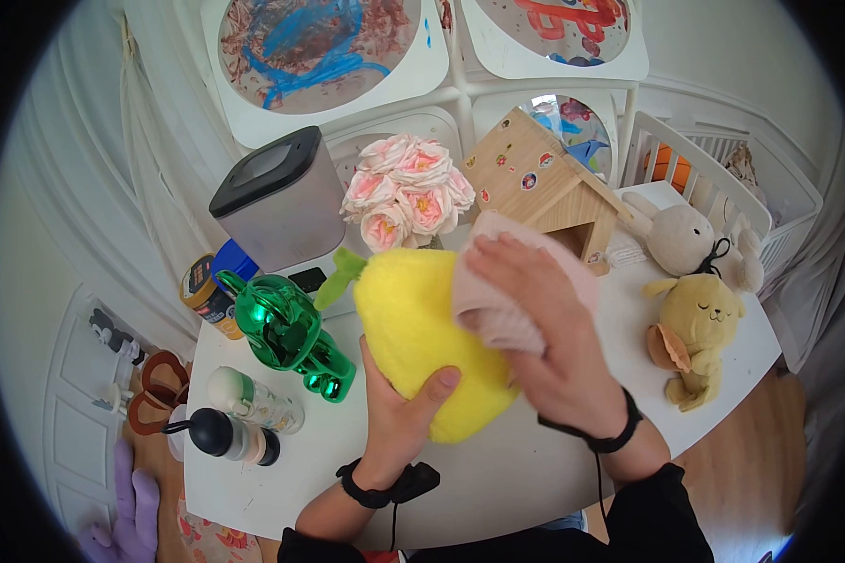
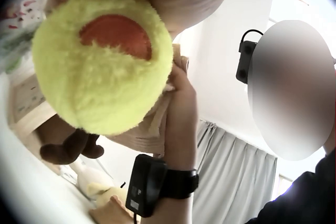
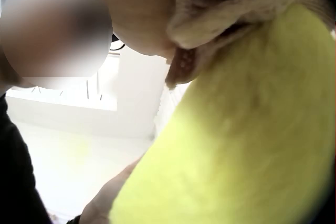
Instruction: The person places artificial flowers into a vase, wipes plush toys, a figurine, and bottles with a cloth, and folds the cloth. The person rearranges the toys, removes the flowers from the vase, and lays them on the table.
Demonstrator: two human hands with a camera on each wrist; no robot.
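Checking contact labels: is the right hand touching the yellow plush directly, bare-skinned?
No: in the head view the right hand presses a pink cloth onto the yellow plush, so the cloth lies between them.

A child's room in a home. Beyond the grip, paint-smeared small tables (image 1: pixel 324 56) stand stacked against the wall, a stickered wooden toy house (image 1: pixel 545 183) and pink roses (image 1: pixel 408 192) sit on the white table (image 1: pixel 498 479), plush animals (image 1: pixel 695 328) lie to its right, and a white cot (image 1: pixel 723 159) stands behind them.

Three plush toys: yellow fruit (image 1: pixel 413 328), rabbit (image 1: pixel 683 239), yellow dog (image 1: pixel 699 324).
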